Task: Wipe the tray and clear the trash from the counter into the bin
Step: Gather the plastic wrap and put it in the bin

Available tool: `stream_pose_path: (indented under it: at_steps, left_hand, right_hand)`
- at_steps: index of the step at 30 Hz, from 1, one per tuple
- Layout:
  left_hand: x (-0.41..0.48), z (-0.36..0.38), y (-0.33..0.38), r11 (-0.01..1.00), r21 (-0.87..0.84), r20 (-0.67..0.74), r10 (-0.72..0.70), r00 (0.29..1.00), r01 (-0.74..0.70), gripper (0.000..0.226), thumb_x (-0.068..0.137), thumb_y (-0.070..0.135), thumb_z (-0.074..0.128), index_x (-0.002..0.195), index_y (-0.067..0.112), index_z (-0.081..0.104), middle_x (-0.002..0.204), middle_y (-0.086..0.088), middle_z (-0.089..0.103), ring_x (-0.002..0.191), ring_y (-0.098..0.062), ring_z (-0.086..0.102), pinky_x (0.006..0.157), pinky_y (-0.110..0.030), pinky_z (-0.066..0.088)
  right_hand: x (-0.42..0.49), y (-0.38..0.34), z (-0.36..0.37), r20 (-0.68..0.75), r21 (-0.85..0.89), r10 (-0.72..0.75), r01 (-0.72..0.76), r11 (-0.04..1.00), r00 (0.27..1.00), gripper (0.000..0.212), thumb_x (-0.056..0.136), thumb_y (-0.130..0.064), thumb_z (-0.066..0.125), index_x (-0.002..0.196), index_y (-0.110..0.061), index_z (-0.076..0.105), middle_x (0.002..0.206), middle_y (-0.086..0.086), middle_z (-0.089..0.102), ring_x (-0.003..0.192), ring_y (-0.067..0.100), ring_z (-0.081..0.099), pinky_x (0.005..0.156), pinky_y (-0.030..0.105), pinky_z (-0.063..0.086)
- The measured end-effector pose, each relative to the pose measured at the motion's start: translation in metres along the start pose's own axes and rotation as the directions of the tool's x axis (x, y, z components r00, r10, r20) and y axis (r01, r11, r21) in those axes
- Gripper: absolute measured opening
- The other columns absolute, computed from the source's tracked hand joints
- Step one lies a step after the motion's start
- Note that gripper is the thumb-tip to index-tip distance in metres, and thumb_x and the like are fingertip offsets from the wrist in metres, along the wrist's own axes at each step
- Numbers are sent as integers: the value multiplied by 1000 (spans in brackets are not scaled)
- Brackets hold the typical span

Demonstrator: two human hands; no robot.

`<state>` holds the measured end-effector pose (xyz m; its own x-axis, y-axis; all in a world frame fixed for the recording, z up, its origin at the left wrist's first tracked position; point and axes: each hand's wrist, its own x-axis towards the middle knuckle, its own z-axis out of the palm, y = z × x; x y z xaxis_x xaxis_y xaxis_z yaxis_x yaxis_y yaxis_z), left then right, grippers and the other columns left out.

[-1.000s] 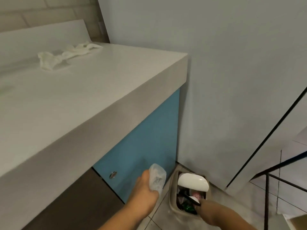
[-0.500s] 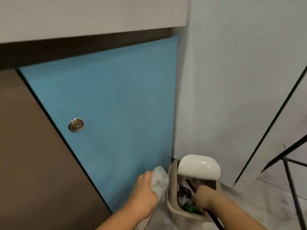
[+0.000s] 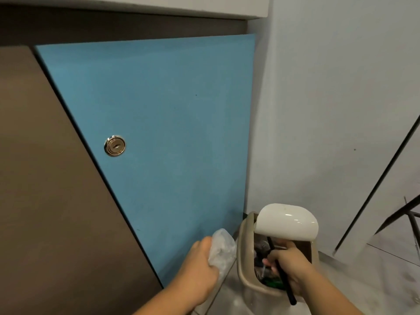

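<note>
Blue cabinet door (image 3: 159,133), grey wall (image 3: 329,98)

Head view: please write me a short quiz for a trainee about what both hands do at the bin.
1. True or false: the white lid is tipped open and trash shows inside the beige bin.
2. What does the left hand hold? A) a sponge B) crumpled clear plastic C) a cup
3. Fill in: the right hand grips a thin black ____ over the bin's opening.
Key: 1 true; 2 B; 3 stick.
</note>
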<state>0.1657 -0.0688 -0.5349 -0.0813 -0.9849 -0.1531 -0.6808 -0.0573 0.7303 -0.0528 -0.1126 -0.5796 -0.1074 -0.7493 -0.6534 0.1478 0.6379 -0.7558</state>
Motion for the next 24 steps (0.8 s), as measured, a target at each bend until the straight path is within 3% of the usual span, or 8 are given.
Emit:
stream_pose_path:
  at_steps: [5, 9, 13, 15, 17, 20, 22, 24]
  left_hand:
    - [-4, 5, -5, 1000, 5, 16, 22, 1000, -22, 27, 59, 22, 35, 83, 36, 40, 103, 0, 53, 92, -15, 54, 74, -21, 42]
    - [-1, 6, -2, 1000, 14, 35, 23, 999, -24, 26, 66, 17, 40, 80, 38, 36, 102, 3, 48, 87, -12, 49, 66, -14, 35]
    - [1, 9, 7, 999, -7, 48, 46, 998, -45, 34, 77, 6, 45, 78, 39, 36, 94, 9, 46, 78, -5, 47, 59, -10, 35]
    - [1, 10, 13, 999, -29, 73, 48, 996, -46, 29, 72, 13, 43, 76, 41, 37, 90, 11, 48, 75, -3, 49, 58, -9, 35]
    - [1, 11, 18, 998, -49, 79, 41, 996, -38, 26, 62, 22, 37, 78, 43, 39, 95, 8, 52, 82, -8, 52, 63, -10, 35]
    - [1, 13, 18, 996, -80, 86, 35, 996, -28, 28, 60, 27, 34, 81, 46, 40, 99, 8, 53, 88, -10, 53, 71, -16, 38]
    - [1, 13, 17, 996, -80, 81, 32, 996, -25, 27, 61, 27, 35, 80, 46, 40, 97, 9, 52, 86, -9, 52, 72, -17, 39]
    - [1, 13, 14, 996, -89, 71, 22, 997, -16, 27, 61, 28, 36, 81, 46, 42, 98, 8, 53, 86, -9, 54, 72, -19, 41]
  right_hand:
    - [-3, 2, -7, 98, 118, 62, -73, 990, 993, 49, 85, 13, 48, 116, -24, 53, 106, 21, 62, 81, 38, 70, 37, 22, 45]
    - [-4, 2, -13, 112, -78, 115, -107, 991, 987, 47, 77, 17, 47, 108, -17, 56, 103, 24, 63, 70, 30, 68, 42, 23, 47]
    - [-9, 1, -10, 106, -245, 17, 9, 970, 994, 46, 73, 17, 56, 109, -11, 60, 106, 16, 61, 70, 26, 63, 52, 27, 49]
    - [-6, 5, -7, 144, -190, 14, 14, 982, 990, 50, 74, 17, 57, 114, -15, 58, 111, 10, 58, 85, 30, 65, 56, 27, 53]
    - [-1, 8, -6, 193, -22, 22, -18, 1000, 981, 54, 76, 19, 51, 115, -18, 56, 117, 9, 54, 99, 33, 64, 62, 30, 58]
    - [9, 10, -10, 177, 108, -7, -12, 994, 984, 56, 75, 25, 45, 111, -15, 58, 113, 16, 58, 100, 33, 61, 75, 36, 58]
    - [18, 16, -11, 89, -68, -71, 77, 995, 994, 54, 72, 22, 52, 109, -16, 58, 111, 14, 60, 102, 34, 60, 85, 43, 56]
    - [21, 22, -8, 33, -367, -164, 165, 915, 986, 47, 73, 14, 61, 101, -23, 59, 110, 7, 61, 103, 28, 58, 91, 44, 53]
